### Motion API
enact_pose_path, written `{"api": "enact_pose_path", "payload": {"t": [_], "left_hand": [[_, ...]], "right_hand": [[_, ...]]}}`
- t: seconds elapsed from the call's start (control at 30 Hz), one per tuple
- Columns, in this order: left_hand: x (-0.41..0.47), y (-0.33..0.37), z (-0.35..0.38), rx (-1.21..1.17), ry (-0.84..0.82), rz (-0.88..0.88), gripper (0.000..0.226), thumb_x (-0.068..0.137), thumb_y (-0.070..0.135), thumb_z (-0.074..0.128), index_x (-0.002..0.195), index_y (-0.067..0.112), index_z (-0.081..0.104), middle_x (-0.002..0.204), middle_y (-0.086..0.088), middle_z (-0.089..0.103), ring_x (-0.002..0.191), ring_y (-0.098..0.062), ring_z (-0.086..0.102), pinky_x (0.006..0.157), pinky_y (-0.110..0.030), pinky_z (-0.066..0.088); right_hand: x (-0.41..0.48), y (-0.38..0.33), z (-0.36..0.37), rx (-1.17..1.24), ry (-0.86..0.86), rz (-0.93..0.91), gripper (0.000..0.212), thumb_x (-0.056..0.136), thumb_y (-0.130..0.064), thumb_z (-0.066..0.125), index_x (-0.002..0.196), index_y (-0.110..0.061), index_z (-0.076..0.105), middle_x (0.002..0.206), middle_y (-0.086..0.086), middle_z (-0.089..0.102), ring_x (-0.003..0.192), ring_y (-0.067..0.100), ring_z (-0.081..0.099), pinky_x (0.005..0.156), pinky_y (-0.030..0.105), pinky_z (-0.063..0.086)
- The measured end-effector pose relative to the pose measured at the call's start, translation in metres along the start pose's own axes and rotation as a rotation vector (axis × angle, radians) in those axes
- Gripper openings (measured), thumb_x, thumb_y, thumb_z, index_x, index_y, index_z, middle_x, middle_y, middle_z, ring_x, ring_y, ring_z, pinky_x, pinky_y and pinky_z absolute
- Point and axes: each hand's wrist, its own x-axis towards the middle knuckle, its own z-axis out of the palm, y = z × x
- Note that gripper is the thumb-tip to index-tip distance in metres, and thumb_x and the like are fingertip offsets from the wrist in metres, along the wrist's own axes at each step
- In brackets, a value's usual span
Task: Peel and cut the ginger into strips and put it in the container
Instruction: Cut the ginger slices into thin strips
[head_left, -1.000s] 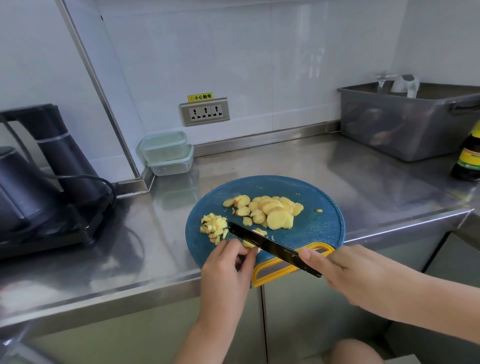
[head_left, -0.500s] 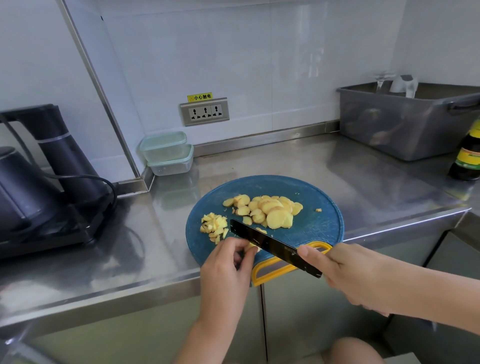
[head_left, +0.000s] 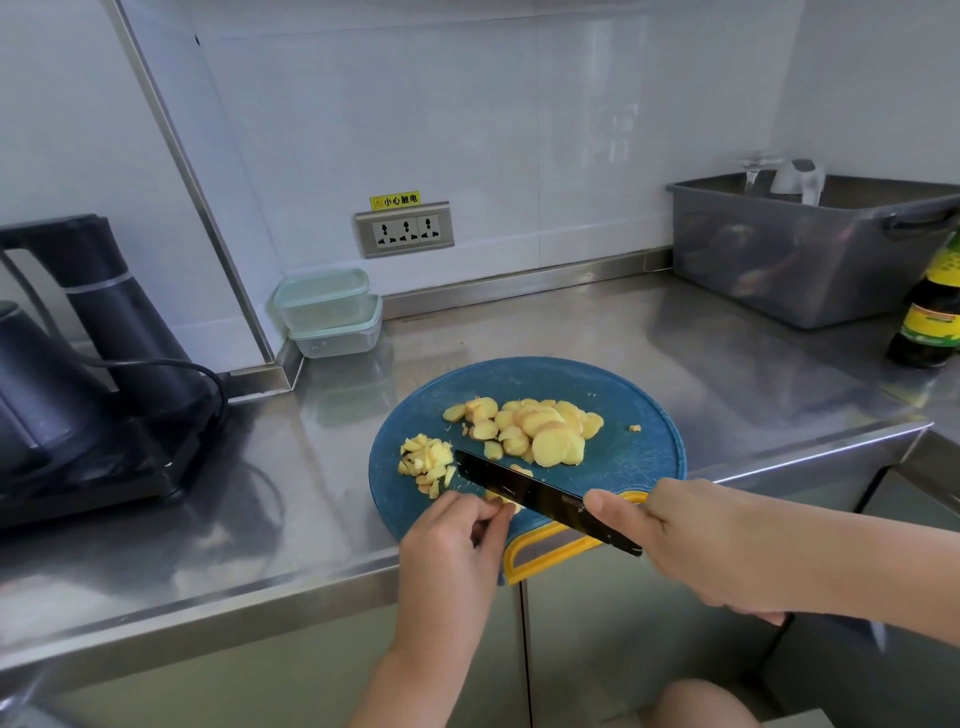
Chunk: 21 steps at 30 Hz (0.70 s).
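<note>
I record the left grip (head_left: 452, 540) at the near edge of the round blue cutting board (head_left: 639, 467), with thumb and fingers curled, pinching a small ginger piece (head_left: 506, 501) against the board just beside the blade. The right grip (head_left: 696, 540) is wrapped around the handle of the black knife (head_left: 519, 486), thumb forward on the blade's side. The blade runs diagonally up and left, its tip just beside a small pile of cut ginger strips (head_left: 426, 462). I cannot tell whether the edge touches the board. A heap of peeled ginger slices (head_left: 540, 431) lies mid-board, beyond the blade. Two clear containers (head_left: 327, 312) stand stacked in the back corner of the steel table (head_left: 675, 353), well apart from the board. A grey tub (head_left: 805, 260) and a dark bottle (head_left: 930, 322) stand at the far right, and a black kettle (head_left: 104, 332) at the left.
</note>
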Motion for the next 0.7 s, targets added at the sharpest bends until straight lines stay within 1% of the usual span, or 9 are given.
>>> {"api": "enact_pose_path", "payload": {"t": [0.07, 0.17, 0.27, 0.33, 0.4, 0.47, 0.57, 0.63, 0.7], "left_hand": [[0.0, -0.001, 0.0, 0.002, -0.007, -0.001, 0.016, 0.071, 0.01, 0.08, 0.065, 0.014, 0.067, 0.065, 0.016, 0.054, 0.053, 0.003, 0.046, 0.049, -0.008, 0.037], [0.0, 0.0, 0.0, -0.007, -0.01, -0.015, 0.015, 0.072, 0.01, 0.08, 0.066, 0.015, 0.067, 0.066, 0.015, 0.055, 0.053, 0.002, 0.047, 0.05, -0.007, 0.038], [0.0, 0.001, -0.001, -0.007, -0.011, -0.015, 0.014, 0.071, 0.009, 0.081, 0.066, 0.015, 0.068, 0.066, 0.014, 0.057, 0.054, 0.004, 0.048, 0.05, -0.008, 0.04], [0.0, 0.001, -0.002, -0.001, -0.014, -0.013, 0.015, 0.071, 0.009, 0.081, 0.066, 0.015, 0.068, 0.066, 0.013, 0.057, 0.054, 0.004, 0.048, 0.05, -0.008, 0.04], [0.001, 0.002, -0.002, 0.002, -0.022, -0.018, 0.015, 0.071, 0.009, 0.081, 0.066, 0.014, 0.068, 0.065, 0.013, 0.056, 0.053, 0.004, 0.047, 0.05, -0.007, 0.039], [0.001, 0.004, -0.003, 0.009, -0.036, -0.033, 0.016, 0.07, 0.01, 0.081, 0.065, 0.014, 0.067, 0.064, 0.013, 0.056, 0.052, 0.006, 0.046, 0.05, -0.005, 0.038], [0.003, 0.006, -0.004, 0.014, -0.042, -0.067, 0.017, 0.07, 0.01, 0.082, 0.064, 0.015, 0.066, 0.063, 0.013, 0.056, 0.05, 0.004, 0.048, 0.05, -0.004, 0.038], [0.004, 0.006, -0.004, 0.007, -0.052, -0.081, 0.016, 0.071, 0.011, 0.081, 0.064, 0.015, 0.067, 0.062, 0.013, 0.056, 0.055, 0.001, 0.053, 0.051, -0.004, 0.039], [0.004, 0.006, -0.004, 0.004, -0.056, -0.082, 0.016, 0.072, 0.011, 0.081, 0.064, 0.015, 0.068, 0.062, 0.012, 0.056, 0.057, -0.001, 0.054, 0.051, -0.005, 0.039]], "right_hand": [[-0.001, -0.004, -0.002, -0.068, -0.017, 0.0, 0.035, 0.104, -0.045, 0.013, 0.086, -0.041, 0.042, 0.103, 0.02, 0.062, 0.075, 0.034, 0.068, 0.074, 0.035, 0.059], [0.0, -0.005, -0.005, -0.13, -0.046, -0.015, 0.044, 0.099, -0.055, 0.011, 0.08, -0.024, 0.034, 0.094, 0.02, 0.061, 0.063, 0.028, 0.06, 0.067, 0.033, 0.057], [0.0, -0.01, -0.008, -0.215, -0.084, -0.03, 0.043, 0.099, -0.056, 0.01, 0.07, -0.029, 0.026, 0.094, 0.021, 0.062, 0.062, 0.028, 0.058, 0.063, 0.032, 0.056], [-0.001, -0.013, -0.007, -0.277, -0.094, -0.042, 0.045, 0.097, -0.059, 0.011, 0.076, -0.028, 0.035, 0.094, 0.02, 0.064, 0.062, 0.029, 0.06, 0.058, 0.03, 0.055], [-0.001, -0.009, -0.003, -0.321, -0.104, -0.079, 0.035, 0.103, -0.048, 0.013, 0.078, -0.037, 0.036, 0.099, 0.021, 0.065, 0.071, 0.031, 0.067, 0.065, 0.035, 0.059], [-0.002, -0.004, 0.0, -0.32, -0.105, -0.08, 0.028, 0.106, -0.036, 0.015, 0.103, -0.041, 0.042, 0.099, 0.019, 0.062, 0.077, 0.033, 0.07, 0.07, 0.037, 0.06], [-0.003, 0.002, 0.002, -0.245, -0.112, -0.001, 0.04, 0.105, -0.039, 0.014, 0.137, -0.023, 0.033, 0.094, 0.015, 0.058, 0.063, 0.027, 0.061, 0.053, 0.032, 0.051], [-0.003, 0.003, 0.0, -0.201, -0.075, -0.016, 0.065, 0.1, -0.054, 0.014, 0.111, 0.001, 0.047, 0.076, 0.005, 0.054, 0.054, 0.013, 0.047, 0.059, 0.028, 0.044], [-0.001, 0.004, -0.001, -0.114, -0.002, -0.031, 0.076, 0.096, -0.062, 0.016, 0.085, 0.009, 0.041, 0.065, 0.001, 0.047, 0.054, 0.011, 0.042, 0.069, 0.03, 0.042]]}}
